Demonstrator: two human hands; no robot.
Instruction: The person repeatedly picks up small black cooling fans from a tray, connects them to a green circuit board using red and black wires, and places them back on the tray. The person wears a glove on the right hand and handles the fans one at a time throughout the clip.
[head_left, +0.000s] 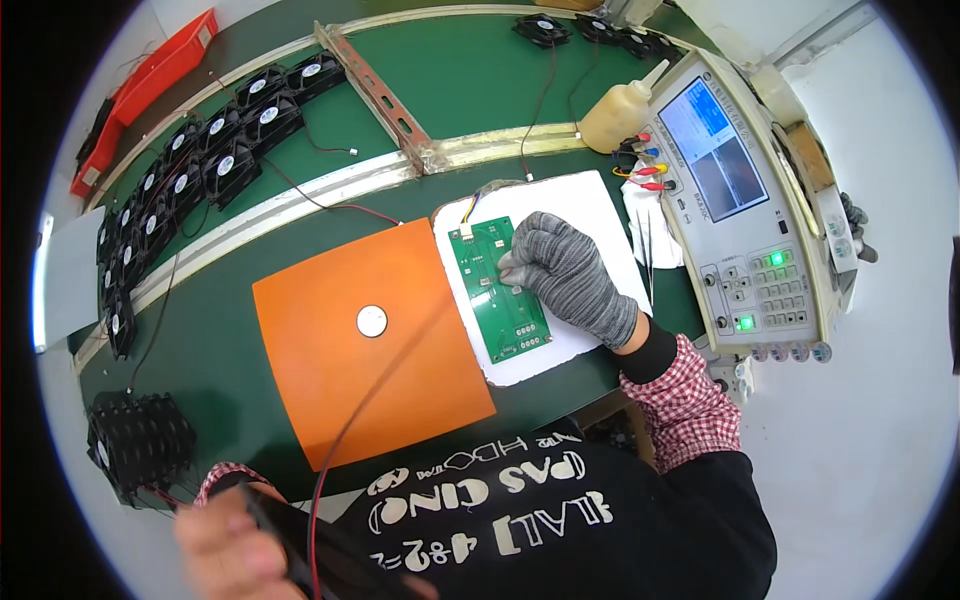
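My left hand (230,545), bare and smeared by motion at the lower left, is closed around a black cooling fan (315,550) that is also blurred. From it a red and black wire (345,430) runs up toward my right hand (560,270), which wears a grey knit glove. Thumb and forefinger of that hand pinch the wire's end over the green circuit board (500,310); any plug there is hidden. The board lies on a white foam pad (590,205), with a white connector (465,231) and thin coloured wires at its top.
An orange sheet (330,360) with a round white disc (372,321) lies left of the pad. More fans (230,170) line the upper left, and others are stacked (140,450) at lower left. A test instrument (740,200), squeeze bottle (618,115) and tweezers (648,245) are on the right.
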